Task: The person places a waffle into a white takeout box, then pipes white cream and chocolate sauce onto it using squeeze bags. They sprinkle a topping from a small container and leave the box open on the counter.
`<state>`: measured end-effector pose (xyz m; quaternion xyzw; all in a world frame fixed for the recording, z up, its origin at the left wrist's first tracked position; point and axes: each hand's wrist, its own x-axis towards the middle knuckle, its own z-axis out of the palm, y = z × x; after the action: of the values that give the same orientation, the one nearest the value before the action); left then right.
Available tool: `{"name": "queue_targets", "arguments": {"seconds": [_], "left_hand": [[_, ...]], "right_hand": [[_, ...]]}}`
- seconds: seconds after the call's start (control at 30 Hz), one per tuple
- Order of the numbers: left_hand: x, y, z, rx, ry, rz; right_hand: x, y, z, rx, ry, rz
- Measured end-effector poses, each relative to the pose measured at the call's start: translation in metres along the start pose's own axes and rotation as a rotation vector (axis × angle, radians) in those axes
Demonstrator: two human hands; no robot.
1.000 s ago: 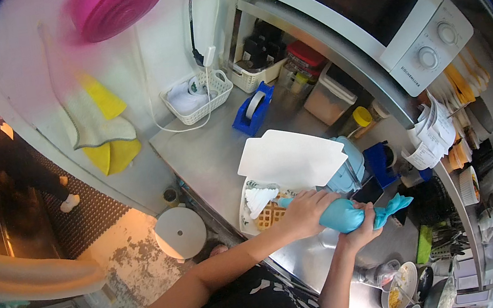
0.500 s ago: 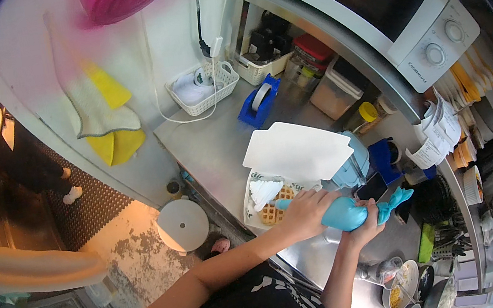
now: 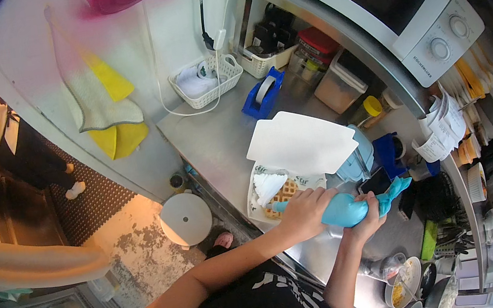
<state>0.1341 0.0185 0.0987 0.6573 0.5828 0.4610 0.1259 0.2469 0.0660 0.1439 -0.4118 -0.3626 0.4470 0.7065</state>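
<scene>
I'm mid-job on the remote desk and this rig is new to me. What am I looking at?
There's no machine: these are a person's bare hands. The view comes from the left of two fisheye cameras worn on their head, looking down, so straight edges bend near the rim. Picture left is the person's left.

Both hands hold a turquoise bag. The left hand grips it toward its narrow end, by a waffle in an open white box; the right hand grips near its twisted end. On the metal counter there's also a blue tape dispenser.
</scene>
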Motion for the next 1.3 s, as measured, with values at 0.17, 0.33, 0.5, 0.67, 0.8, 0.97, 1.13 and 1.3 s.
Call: {"name": "queue_targets", "arguments": {"seconds": [0.17, 0.33, 0.5, 0.67, 0.8, 0.97, 1.13, 1.3], "left_hand": [[-0.001, 0.001, 0.0, -0.019, -0.015, 0.001], [0.006, 0.002, 0.001, -0.059, 0.015, 0.041], [0.016, -0.001, 0.005, -0.087, 0.012, 0.107], [0.025, -0.005, 0.009, -0.114, -0.024, 0.135], [0.033, -0.008, 0.013, -0.129, -0.007, 0.171], [0.041, -0.014, 0.017, -0.133, -0.042, 0.176], [0.046, -0.015, 0.019, -0.147, -0.078, 0.178], [0.047, -0.014, 0.019, -0.145, -0.1, 0.178]], "right_hand": [[0.001, -0.003, 0.001, -0.015, -0.003, -0.01], [0.003, -0.005, 0.001, -0.028, 0.015, -0.05], [0.006, -0.004, 0.001, -0.026, 0.063, -0.106], [0.008, -0.004, 0.001, -0.05, 0.12, -0.11], [0.01, -0.002, 0.002, -0.046, 0.16, -0.109], [0.014, 0.003, 0.003, -0.018, 0.174, -0.131], [0.016, 0.005, 0.003, -0.016, 0.198, -0.136], [0.018, 0.003, 0.003, -0.052, 0.217, -0.158]]}}
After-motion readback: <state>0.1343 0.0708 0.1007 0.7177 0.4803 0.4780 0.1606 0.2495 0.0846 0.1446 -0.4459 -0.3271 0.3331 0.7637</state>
